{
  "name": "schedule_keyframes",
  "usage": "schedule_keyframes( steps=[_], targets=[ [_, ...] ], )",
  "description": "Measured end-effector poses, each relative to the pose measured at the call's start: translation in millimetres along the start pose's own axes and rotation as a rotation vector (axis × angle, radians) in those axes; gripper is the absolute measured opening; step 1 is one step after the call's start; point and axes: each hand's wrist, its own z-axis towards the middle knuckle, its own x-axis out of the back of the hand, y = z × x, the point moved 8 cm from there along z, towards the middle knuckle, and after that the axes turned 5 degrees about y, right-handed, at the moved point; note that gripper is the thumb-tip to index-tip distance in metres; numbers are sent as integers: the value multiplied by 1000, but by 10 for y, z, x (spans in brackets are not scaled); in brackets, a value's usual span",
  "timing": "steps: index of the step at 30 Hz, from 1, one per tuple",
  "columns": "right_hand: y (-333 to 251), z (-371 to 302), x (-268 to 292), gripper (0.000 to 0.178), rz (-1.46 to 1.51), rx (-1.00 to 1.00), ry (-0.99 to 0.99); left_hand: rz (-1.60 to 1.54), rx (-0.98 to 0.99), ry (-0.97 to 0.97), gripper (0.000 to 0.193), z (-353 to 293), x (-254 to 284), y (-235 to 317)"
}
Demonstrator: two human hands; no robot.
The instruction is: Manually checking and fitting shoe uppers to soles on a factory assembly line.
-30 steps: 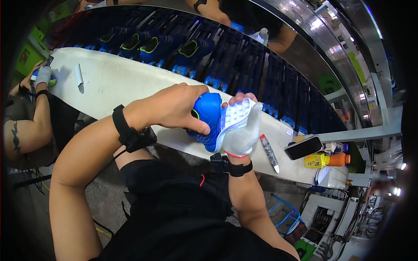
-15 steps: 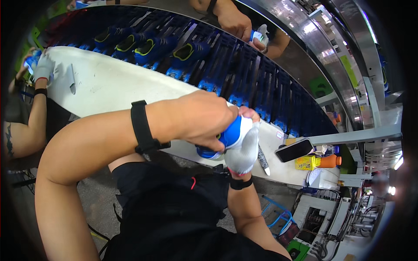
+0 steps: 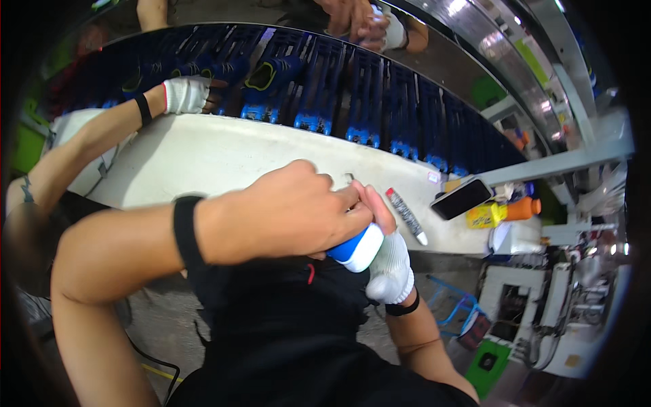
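Two-handed working of a shoe with a blue upper and white sole (image 3: 365, 252), which I hold between my hands by the near edge of the long white tabletop (image 3: 251, 150). The fingers of my bare left hand (image 3: 291, 214) grip it; whether those of my white-knit-gloved right hand (image 3: 391, 261) close on it I cannot tell. I judge the next move calls for steady support from the gloved side.

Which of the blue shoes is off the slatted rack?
The blue shoe held between the left hand and gloved right hand, its white part showing; the other visible shoes sit on the slatted rack.
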Motion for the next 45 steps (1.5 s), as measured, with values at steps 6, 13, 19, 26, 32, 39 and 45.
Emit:
schedule_keyframes(
  steps=[6,13,19,26,32,39,45],
  targets=[
    [534,-140,-173,93,-573,196,65,-436,457,307,88,-686,105,160],
    [534,73,-346,73,-597,355,246,-405,671,533,87,-1319,-338,19],
    [266,-30,-759,65,-791,561,163,-232,718,542,94,-1355,-500,3],
    [165,31,-869,32,-835,546,242,-58,734,410,96,-1237,-358,41],
    [193,178,-868,26,-728,626,52,39,597,374,93,-1168,-321,0],
    [290,320,-567,73,-561,292,151,63,456,561,71,-1179,-370,49],
    [614,232,-519,102,-596,137,50,-183,654,548,103,-1254,-320,-41]
  ],
)
